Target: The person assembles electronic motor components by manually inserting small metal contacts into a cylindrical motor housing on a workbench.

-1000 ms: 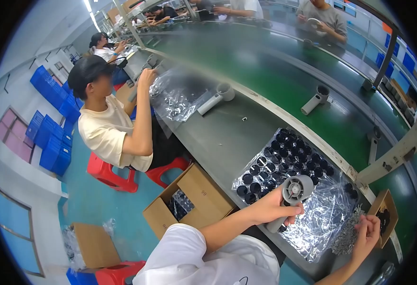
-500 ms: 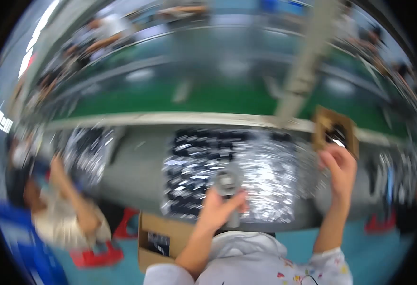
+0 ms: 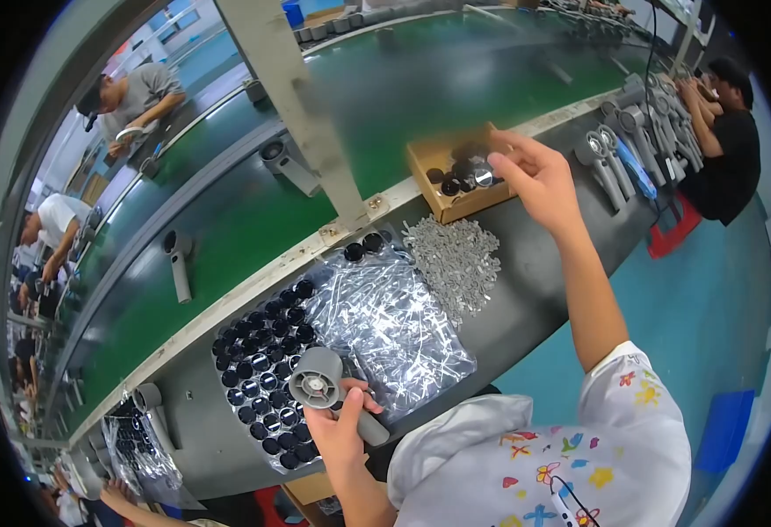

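My left hand (image 3: 340, 430) is closed around the handle of a grey hair dryer housing (image 3: 317, 378). Its round head points up, showing a spoked ring and a pale hub inside. Beneath it lie rows of black round caps (image 3: 260, 356), some with shiny faces, beside a clear plastic bag (image 3: 394, 329). My right hand (image 3: 535, 180) reaches over the right side of a small cardboard box (image 3: 456, 209), thumb and fingers apart. Inside the box are loose black caps (image 3: 452, 186) and a shiny-faced disc (image 3: 484, 178) just below my thumb.
Small grey parts (image 3: 456, 263) lie heaped beside the box. A green conveyor belt (image 3: 227, 255) with further housings runs beyond the pale rail, which an upright post (image 3: 306, 114) meets. More housings (image 3: 609, 167) lie at the right near a co-worker in black (image 3: 728, 158).
The view has swung rightward and is sharper. My left hand still grips the housing. My right hand has moved from the box's near side to above it.
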A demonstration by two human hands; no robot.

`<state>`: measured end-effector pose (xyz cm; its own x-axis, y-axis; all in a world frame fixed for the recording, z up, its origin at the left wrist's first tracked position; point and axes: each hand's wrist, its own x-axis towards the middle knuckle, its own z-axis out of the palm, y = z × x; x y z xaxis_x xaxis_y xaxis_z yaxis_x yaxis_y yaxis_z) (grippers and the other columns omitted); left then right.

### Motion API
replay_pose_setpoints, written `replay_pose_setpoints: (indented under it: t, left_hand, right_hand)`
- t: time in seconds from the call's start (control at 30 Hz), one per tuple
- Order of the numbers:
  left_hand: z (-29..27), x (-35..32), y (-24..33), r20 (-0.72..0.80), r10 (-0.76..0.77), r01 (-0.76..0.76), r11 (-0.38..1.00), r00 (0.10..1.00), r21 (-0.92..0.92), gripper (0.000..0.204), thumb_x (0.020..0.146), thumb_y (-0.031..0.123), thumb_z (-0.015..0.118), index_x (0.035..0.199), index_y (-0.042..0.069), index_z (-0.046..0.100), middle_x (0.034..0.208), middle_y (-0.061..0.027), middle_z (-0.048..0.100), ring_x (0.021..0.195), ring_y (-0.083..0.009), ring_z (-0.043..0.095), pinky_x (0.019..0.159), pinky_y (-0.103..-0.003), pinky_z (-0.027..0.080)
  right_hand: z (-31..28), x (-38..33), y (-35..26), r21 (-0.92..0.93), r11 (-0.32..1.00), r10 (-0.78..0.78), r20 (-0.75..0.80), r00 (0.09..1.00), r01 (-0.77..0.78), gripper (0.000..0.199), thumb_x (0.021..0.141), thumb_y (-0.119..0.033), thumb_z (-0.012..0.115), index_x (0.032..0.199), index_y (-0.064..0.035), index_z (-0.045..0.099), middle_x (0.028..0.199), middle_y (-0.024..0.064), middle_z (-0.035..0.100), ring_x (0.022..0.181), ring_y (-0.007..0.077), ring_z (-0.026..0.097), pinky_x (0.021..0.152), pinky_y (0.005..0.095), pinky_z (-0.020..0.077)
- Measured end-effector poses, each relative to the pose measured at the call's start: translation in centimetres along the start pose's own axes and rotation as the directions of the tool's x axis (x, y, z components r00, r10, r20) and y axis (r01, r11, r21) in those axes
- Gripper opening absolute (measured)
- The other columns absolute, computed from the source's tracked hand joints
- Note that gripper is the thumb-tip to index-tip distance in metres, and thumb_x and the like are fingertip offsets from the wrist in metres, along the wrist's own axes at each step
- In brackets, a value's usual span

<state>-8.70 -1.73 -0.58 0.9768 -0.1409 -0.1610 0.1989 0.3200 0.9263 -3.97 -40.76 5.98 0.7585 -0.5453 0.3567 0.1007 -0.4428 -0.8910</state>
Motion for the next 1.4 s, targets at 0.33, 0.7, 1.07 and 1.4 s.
replay_pose_setpoints:
  t: [0.33,0.7,1.07,1.4]
  left_hand:
    - [-0.8,0.6,-0.1,0.017,-0.006,0.006,1.0,1.0,-0.003,0.043,0.091,-0.004,0.066,0.129,-0.006,0.045,0.096,-0.018,0.065,0.065,-0.0193,0.064,0.056,-0.035,0.059]
    - [-1.4,0.5,-0.2,0.022,0.018,-0.018,1.0,1.0,-0.005,0.04,0.091,-0.002,0.068,0.126,-0.004,0.048,0.097,-0.0164,0.065,0.068,-0.0181,0.064,0.056,-0.034,0.058]
    - [-1.2,0.7,0.0,0.059,0.02,-0.018,0.999,0.998,-0.041,0.046,0.092,-0.005,0.066,0.13,0.001,0.041,0.097,-0.0137,0.064,0.071,-0.0178,0.067,0.061,-0.033,0.06]
    - [1.0,1.9,0.6,0.016,-0.012,0.015,0.982,1.0,-0.187,0.059,0.096,-0.001,0.064,0.141,0.002,0.027,0.117,-0.0207,0.065,0.087,-0.023,0.072,0.074,-0.036,0.063]
  right_hand:
    - [1.7,-5.0,1.0,-0.255,0.939,-0.066,0.524,0.849,0.23,0.016,0.083,-0.007,0.076,0.099,-0.0033,0.077,0.081,0.0061,0.069,0.065,0.0132,0.063,0.061,0.0294,0.0503]
    - [3.8,-5.8,0.9,-0.231,0.935,-0.126,0.491,0.862,0.269,0.008,0.085,-0.005,0.072,0.092,-0.0023,0.071,0.08,0.0064,0.063,0.069,0.0175,0.063,0.062,0.0316,0.0497]
    - [5.3,-5.4,-1.0,0.129,0.973,0.098,0.513,0.853,-0.19,0.009,0.094,-0.002,0.068,0.103,0.0012,0.067,0.09,0.0037,0.07,0.069,0.0063,0.062,0.062,0.02,0.0484]
    - [13.5,-7.9,-6.3,0.498,0.829,-0.169,0.658,0.733,-0.256,0.013,0.095,0.005,0.062,0.106,0.0028,0.068,0.102,0.0106,0.072,0.08,0.0128,0.069,0.069,0.026,0.0565]
